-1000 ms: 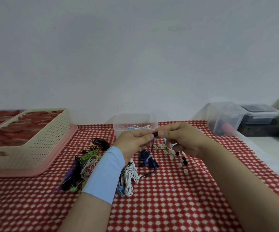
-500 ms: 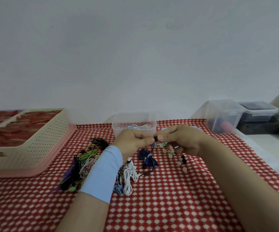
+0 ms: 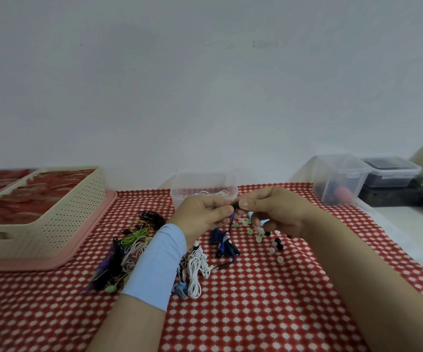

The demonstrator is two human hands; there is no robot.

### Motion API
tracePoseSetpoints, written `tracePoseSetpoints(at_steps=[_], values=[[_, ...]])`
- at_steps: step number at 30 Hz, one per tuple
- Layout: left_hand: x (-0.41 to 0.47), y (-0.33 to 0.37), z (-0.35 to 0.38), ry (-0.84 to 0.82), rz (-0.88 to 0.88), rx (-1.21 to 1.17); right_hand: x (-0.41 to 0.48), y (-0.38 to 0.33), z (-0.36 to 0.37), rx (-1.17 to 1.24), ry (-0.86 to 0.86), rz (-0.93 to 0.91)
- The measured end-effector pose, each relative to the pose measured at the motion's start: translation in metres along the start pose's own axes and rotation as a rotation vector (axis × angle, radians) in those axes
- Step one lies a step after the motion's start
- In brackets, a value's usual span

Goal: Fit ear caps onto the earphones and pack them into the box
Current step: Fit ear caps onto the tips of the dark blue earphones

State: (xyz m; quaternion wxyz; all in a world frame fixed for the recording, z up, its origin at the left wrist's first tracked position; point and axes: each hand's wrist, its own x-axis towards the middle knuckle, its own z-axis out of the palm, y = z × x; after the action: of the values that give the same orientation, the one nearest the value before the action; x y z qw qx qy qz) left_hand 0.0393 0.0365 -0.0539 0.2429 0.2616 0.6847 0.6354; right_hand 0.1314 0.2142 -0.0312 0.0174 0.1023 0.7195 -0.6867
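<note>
Earbud (image 3: 235, 206) between pinching fingers (image 3: 246, 204)

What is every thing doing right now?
Left hand, pinching the dark blue wired earphone.
Right hand, pinching a small black round ear cap against it.
Clear plastic box, lid off, white earphones inside.
Loose green, white and black ear caps, scattered on checked cloth.
Tangled coloured earphones, lying unpacked.

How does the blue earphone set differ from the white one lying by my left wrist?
The blue earphones are partly lifted, one bud pinched between the left hand and right hand; the white earphones lie wholly on the checked cloth, out of both hands. Blue's cable is dark, white's pale. Both are bundled wired sets on the same cloth.
</note>
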Motion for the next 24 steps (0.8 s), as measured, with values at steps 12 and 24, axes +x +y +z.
tracePoseSetpoints(at_steps=[12, 24], values=[[-0.003, 0.0, 0.007, -0.018, 0.021, -0.084, -0.001, 0.001, -0.003, 0.106, -0.09, 0.021], [-0.001, 0.001, 0.008, 0.0, 0.026, -0.099, 0.002, 0.005, -0.008, 0.134, -0.096, -0.067]])
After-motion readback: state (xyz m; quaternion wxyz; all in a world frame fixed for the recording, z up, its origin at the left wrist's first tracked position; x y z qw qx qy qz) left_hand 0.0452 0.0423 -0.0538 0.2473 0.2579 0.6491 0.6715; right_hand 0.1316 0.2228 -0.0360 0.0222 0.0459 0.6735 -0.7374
